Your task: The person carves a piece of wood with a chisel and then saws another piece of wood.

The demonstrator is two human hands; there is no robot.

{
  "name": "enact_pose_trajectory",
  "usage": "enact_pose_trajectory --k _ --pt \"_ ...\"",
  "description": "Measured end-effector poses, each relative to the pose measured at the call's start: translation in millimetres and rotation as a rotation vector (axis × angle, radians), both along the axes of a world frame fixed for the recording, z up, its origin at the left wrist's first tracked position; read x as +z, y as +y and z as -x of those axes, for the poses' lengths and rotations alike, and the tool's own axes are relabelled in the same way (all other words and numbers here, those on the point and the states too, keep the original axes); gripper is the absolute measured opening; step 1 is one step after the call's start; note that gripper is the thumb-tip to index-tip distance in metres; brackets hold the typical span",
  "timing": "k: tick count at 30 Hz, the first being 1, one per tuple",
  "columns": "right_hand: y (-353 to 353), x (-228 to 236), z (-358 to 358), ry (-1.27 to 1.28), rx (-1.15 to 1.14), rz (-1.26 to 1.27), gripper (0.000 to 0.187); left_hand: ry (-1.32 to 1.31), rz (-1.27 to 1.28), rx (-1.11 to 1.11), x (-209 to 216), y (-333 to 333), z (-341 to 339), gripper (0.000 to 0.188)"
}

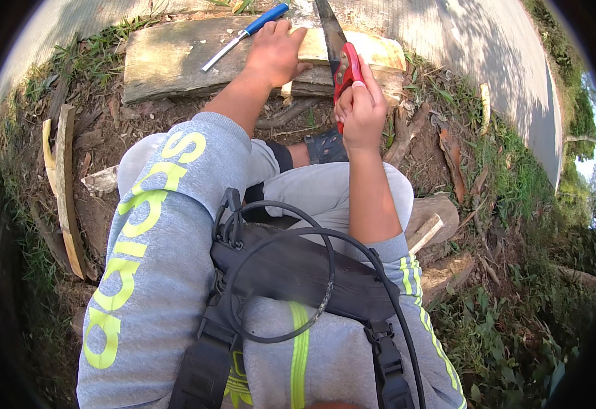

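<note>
In my right hand (363,112) is a handsaw (346,71), gripped by its red handle. Its dark blade points away from me and crosses the right part of a thick wooden slab (168,58). I cannot tell whether the teeth are cutting. My left hand (275,54) rests on the slab left of the blade, with thumb and forefinger apart. Whatever lies under its palm is hidden. Beside the left fingers a chisel (247,33) with a blue handle lies slantwise on the slab, its metal blade pointing toward me. A small pale wood end (286,88) shows below my left hand.
A paved road (475,54) runs beyond the slab and along the right. Two long strips of wood (66,184) stand at the left. Bark pieces (452,163), sticks and logs (446,273) lie on dirt and grass around my legs. A black cable (325,273) loops over my lap.
</note>
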State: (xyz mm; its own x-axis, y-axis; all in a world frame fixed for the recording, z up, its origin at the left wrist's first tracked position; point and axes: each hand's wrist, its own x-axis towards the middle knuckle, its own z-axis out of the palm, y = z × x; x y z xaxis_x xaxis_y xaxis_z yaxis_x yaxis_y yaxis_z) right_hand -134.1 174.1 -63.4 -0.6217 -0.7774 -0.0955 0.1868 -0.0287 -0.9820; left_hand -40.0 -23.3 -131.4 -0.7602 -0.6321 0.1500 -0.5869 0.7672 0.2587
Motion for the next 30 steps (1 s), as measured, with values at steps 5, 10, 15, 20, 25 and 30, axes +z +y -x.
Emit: enact_pose_trajectory --k 5,10,15,20,25,30 --pt "98 49 -21 0.076 0.078 -0.088 0.063 0.013 -0.057 0.028 2 0 -3 0.081" --pt "11 8 -3 0.168 0.040 -0.043 0.059 0.080 -0.010 0.026 0 5 0 0.077" --pt "29 16 -10 0.069 0.068 -0.084 0.062 0.093 -0.011 0.002 -4 -1 -7 0.078" --pt "104 45 -18 0.127 0.070 -0.177 0.063 0.033 -0.072 -0.008 13 2 3 0.079" --pt "65 38 -9 0.140 0.071 -0.086 0.064 0.096 0.005 -0.028 9 -29 21 0.080" --pt "36 40 13 0.166 0.036 -0.106 0.064 0.019 0.039 -0.024 19 -54 46 0.079"
